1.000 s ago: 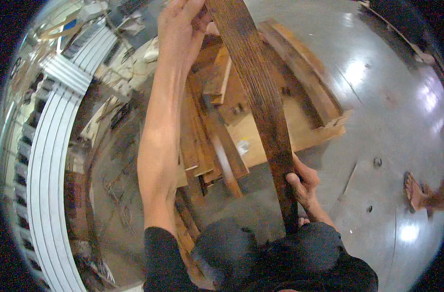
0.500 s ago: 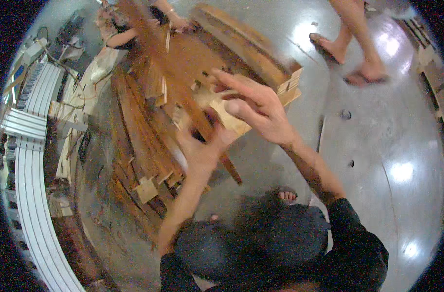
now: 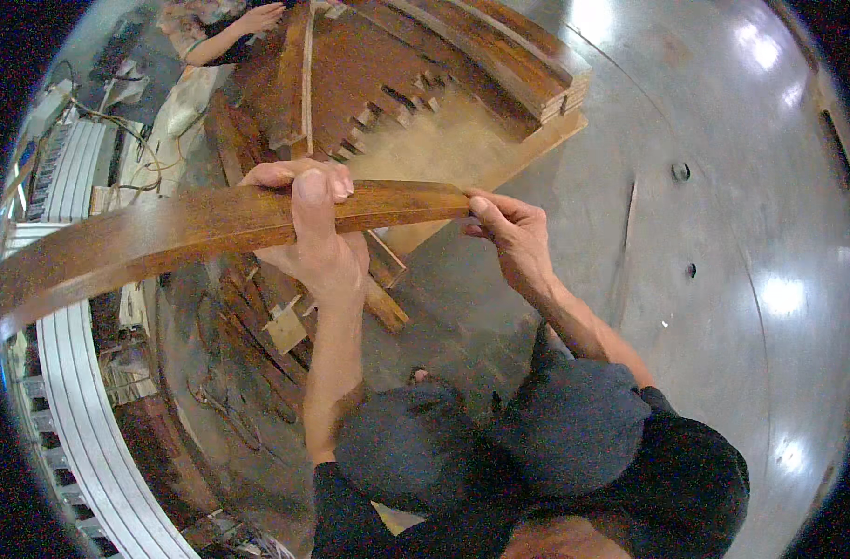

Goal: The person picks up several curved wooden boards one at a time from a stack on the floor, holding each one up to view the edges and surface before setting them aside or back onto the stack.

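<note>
A person's left hand (image 3: 327, 242) closes around a long brown plank (image 3: 192, 225), the thumb lying over the wood and the fingertips showing at its far edge. The right hand (image 3: 516, 233) pinches the plank's narrow right end between thumb and fingers, its grip small and nearly closed. The plank spans the view from that end to the far left edge, raised in front of the body and curved by the fisheye lens.

Below the hands, the person's knees, in dark gray trousers (image 3: 574, 419), are bent, and black sleeves (image 3: 346, 508) cover the upper arms. Just beyond the plank lies a pale tan panel (image 3: 443, 140), bordered on its left by the uneven ends of brown pieces. Along its upper right side runs a stack of brown boards (image 3: 499, 79). More boards (image 3: 248, 321) lie in a loose pile at left, partly hidden by the plank and left forearm, with a small pale block (image 3: 287, 329) among them.

At upper left, a co-worker's hand (image 3: 262, 17) and forearm reach in above the boards. A long, whitish ribbed track (image 3: 82, 401) curves down the left side. At right, glossy gray floor (image 3: 714, 363) reflects overhead lights, with two small dark round objects (image 3: 680, 171) and a thin strip (image 3: 631, 214) lying on it.
</note>
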`<state>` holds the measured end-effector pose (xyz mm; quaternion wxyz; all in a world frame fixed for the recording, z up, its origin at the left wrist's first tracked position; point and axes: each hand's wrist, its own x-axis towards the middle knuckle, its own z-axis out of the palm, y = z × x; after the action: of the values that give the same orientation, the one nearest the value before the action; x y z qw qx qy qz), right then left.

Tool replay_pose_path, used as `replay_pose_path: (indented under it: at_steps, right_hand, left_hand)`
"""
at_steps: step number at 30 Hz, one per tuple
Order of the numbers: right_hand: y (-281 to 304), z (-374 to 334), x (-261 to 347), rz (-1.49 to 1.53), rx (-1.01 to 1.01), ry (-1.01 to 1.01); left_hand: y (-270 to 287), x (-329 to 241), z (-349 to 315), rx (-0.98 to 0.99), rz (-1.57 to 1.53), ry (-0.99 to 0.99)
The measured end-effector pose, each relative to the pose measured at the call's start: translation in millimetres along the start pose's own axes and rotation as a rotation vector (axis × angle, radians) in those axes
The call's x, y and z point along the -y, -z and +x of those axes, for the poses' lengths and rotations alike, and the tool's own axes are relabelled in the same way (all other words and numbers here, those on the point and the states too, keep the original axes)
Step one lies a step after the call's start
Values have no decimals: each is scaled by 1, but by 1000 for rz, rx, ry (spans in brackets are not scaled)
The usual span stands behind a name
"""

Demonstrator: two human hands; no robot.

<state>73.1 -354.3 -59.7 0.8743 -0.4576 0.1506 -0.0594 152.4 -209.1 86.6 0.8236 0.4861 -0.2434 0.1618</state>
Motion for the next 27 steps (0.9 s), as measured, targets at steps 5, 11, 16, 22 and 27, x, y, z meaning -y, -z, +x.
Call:
replay_pose_path:
  at_steps: [5,11,16,22,27]
  right_hand:
    - [-20,0,-22,17,-169,100]
    - [-9,1,-30,-344,-165,143]
    - [-3,5,-38,-374,-116,85]
    - [-3,9,-35,-513,-134,169]
    - [-3,7,-22,-708,-95,187]
  left_hand:
    - [0,20,-14,-79,297,-46]
    - [-7,24,-13,-134,340,25]
    - [-3,27,-14,-190,406,-7]
    - [-2,33,-10,-201,439,-70]
    - [-2,34,-16,-116,539,-90]
